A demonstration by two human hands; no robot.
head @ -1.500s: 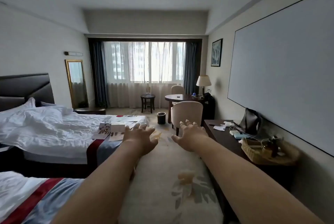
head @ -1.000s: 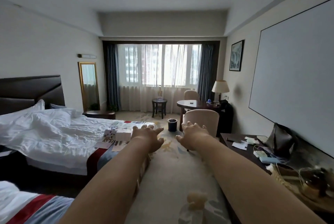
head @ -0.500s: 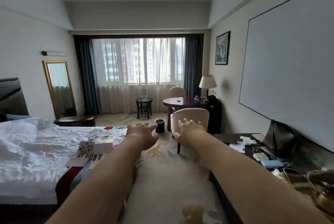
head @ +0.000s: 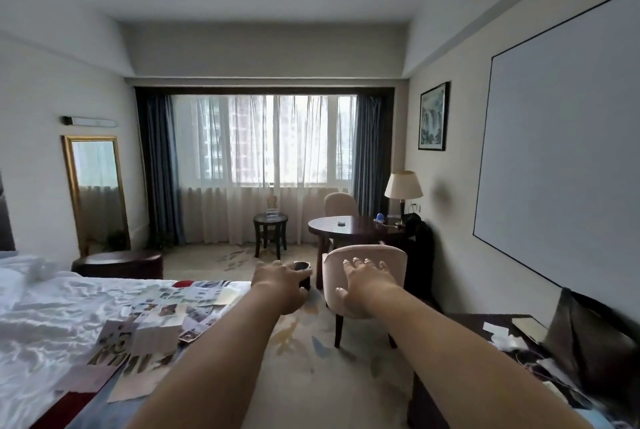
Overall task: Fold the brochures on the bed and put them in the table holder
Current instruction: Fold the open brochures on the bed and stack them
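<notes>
Several brochures (head: 156, 328) lie spread over the foot of the white bed (head: 52, 331) at lower left, some unfolded and overlapping. Both my arms stretch forward over the carpet. My left hand (head: 282, 285) hovers just right of the bed's corner, fingers relaxed and holding nothing. My right hand (head: 363, 285) is held out beside it with fingers spread, empty, in front of a beige chair. A clear holder (head: 272, 206) stands on the small dark side table (head: 270, 220) by the window, too far away to make out well.
A beige chair (head: 391, 266) and round wooden table (head: 349, 226) stand ahead on the right, a black bin (head: 302, 267) just behind my left hand. A dark desk (head: 519, 349) with a bag and papers lines the right wall. Patterned carpet runs between bed and desk.
The view has moved forward along the aisle, so the bed and brochures are closer and lower left. Both hands stay outstretched and empty; the wicker basket on the desk has left the frame.
</notes>
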